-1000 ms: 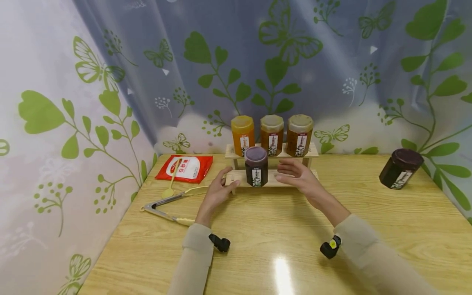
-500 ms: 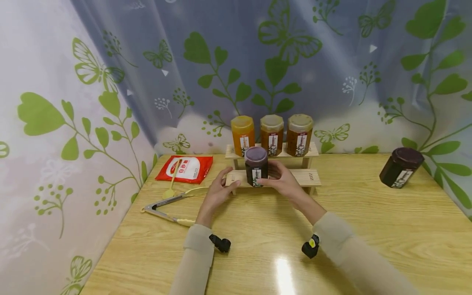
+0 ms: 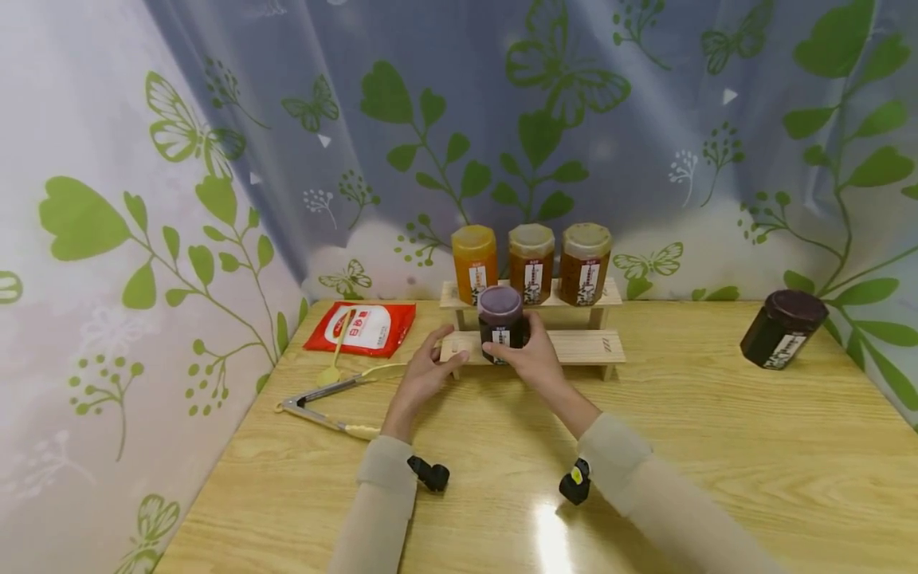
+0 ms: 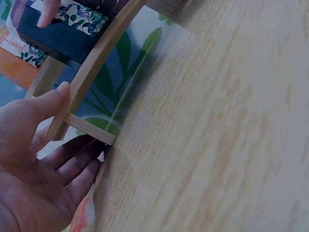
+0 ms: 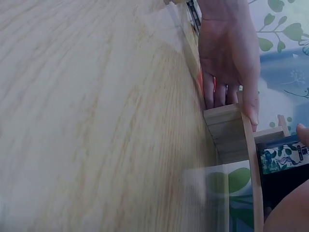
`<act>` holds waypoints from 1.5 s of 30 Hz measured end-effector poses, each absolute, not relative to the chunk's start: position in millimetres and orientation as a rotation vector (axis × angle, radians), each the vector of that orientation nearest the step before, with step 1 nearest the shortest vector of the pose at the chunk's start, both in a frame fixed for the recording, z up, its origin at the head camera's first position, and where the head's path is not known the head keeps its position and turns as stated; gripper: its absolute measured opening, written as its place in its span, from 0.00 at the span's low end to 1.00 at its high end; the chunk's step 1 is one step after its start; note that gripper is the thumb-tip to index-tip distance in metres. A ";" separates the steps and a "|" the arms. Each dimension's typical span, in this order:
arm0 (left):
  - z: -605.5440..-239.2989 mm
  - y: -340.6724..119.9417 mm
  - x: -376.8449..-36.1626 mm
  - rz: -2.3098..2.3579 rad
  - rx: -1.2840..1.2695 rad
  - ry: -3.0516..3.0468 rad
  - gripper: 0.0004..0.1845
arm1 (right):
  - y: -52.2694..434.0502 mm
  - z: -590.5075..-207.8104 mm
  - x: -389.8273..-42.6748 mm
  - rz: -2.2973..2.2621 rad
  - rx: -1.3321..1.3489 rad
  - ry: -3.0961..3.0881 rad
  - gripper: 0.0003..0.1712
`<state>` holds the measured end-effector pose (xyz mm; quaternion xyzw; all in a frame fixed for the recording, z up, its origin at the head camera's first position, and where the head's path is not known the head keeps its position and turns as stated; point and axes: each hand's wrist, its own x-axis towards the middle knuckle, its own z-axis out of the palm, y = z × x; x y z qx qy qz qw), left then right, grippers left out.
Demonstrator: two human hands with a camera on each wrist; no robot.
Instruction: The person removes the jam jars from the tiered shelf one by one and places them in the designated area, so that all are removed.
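A dark jar with a purple lid [image 3: 500,312] stands on the lower step of a small wooden rack [image 3: 581,344]. My right hand [image 3: 518,351] grips this jar, thumb on its left side and fingers round its right. My left hand [image 3: 433,360] rests against the rack's left end, thumb on top and fingers straight. In the left wrist view the left hand [image 4: 38,154] touches the end of the rack [image 4: 91,72], with the jar [image 4: 58,34] above it. The right wrist view shows the left hand [image 5: 227,58] at the rack's end [image 5: 229,128] and the jar [image 5: 282,166].
Three amber jars [image 3: 531,261] line the rack's upper step. Another dark jar [image 3: 782,328] stands at the table's right. A red packet [image 3: 361,328], a yellow spoon [image 3: 333,359] and tongs [image 3: 323,399] lie at the left. Leaf-print curtains close in the back and left.
My right hand moved left from the rack's middle and closed round the dark jar. The left hand stayed at the rack's left end.
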<state>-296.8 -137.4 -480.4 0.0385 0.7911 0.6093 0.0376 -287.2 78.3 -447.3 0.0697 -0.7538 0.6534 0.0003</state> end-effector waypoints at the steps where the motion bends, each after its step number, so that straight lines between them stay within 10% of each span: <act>1: -480.8 -137.0 -296.5 1.867 0.111 2.427 0.35 | 78.0 -448.0 -286.7 2.040 0.213 -2.378 0.47; 45: -482.7 -136.3 -299.9 1.886 0.102 2.394 0.38 | 147.0 -448.5 -252.5 1.815 0.268 -2.532 0.50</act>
